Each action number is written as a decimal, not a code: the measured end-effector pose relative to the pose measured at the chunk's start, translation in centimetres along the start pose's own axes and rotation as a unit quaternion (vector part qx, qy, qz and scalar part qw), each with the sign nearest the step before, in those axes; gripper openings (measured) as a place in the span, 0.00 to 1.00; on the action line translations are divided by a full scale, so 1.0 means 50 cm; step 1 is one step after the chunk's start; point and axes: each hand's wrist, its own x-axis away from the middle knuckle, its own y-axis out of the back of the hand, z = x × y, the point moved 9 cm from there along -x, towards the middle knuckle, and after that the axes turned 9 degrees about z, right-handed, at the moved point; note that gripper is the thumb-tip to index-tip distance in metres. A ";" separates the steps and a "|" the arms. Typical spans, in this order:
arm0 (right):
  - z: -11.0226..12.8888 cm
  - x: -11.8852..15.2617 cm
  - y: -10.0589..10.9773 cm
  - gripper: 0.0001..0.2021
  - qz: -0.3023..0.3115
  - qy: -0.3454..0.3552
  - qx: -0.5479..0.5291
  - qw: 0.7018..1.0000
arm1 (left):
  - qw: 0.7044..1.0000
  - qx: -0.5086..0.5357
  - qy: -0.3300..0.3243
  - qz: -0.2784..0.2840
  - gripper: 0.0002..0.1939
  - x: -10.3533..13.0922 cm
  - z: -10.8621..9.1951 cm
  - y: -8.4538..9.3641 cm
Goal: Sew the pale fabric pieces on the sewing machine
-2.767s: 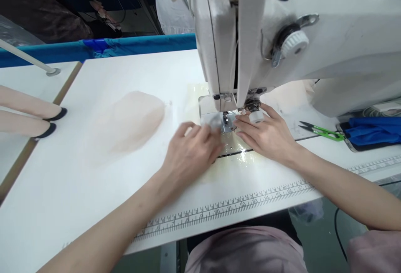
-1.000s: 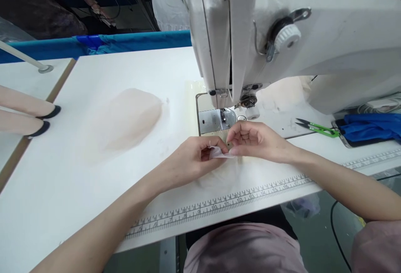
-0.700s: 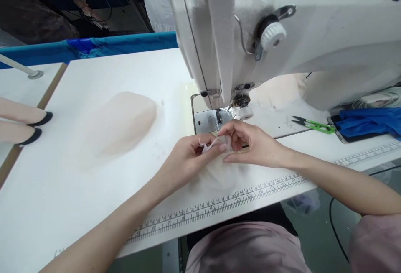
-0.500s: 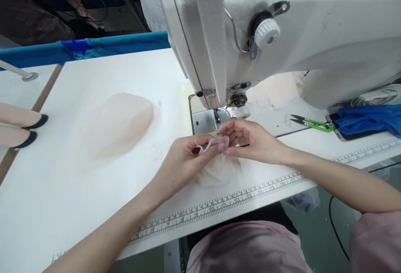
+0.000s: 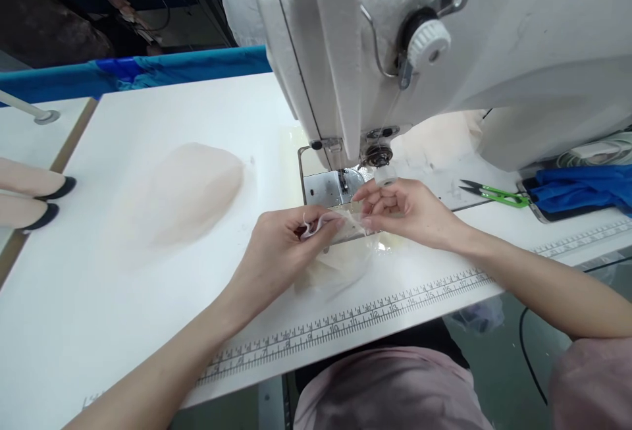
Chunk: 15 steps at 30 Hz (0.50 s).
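My left hand (image 5: 291,239) pinches the gathered edge of a thin, see-through pale fabric (image 5: 340,265). Opposite it, my right hand (image 5: 402,213) has thumb and fingertips closed on the same fabric's right end. A short stretch of fabric spans the gap between both hands, and the rest hangs over the table edge side of the metal plate. Just beyond my fingers are the needle plate (image 5: 320,188) and presser foot (image 5: 343,180) of a white sewing machine (image 5: 474,35). What lies inside my left fingers is partly hidden.
Green thread snips (image 5: 498,195) lie right of the machine, beside a phone (image 5: 543,213) partly under blue cloth (image 5: 587,186). A sheer beige fabric piece (image 5: 197,193) lies left on the white table (image 5: 123,324). A printed ruler (image 5: 345,324) runs along the front edge.
My hands have moved a little apart, the left one leftward and the right one slightly right and up. The fabric between them is now stretched wider.
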 end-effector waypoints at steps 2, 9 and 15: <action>0.000 0.000 -0.005 0.10 0.012 -0.007 0.000 1.000 | 1.000 -0.009 -0.007 0.001 0.12 0.000 -0.005 0.001; 0.004 -0.003 -0.022 0.11 0.004 0.001 0.020 1.000 | 0.998 -0.024 -0.044 -0.025 0.10 0.003 -0.018 -0.002; -0.016 0.000 -0.037 0.10 -0.007 -0.036 -0.098 0.994 | 0.982 -0.124 -0.100 -0.105 0.07 0.023 -0.044 0.007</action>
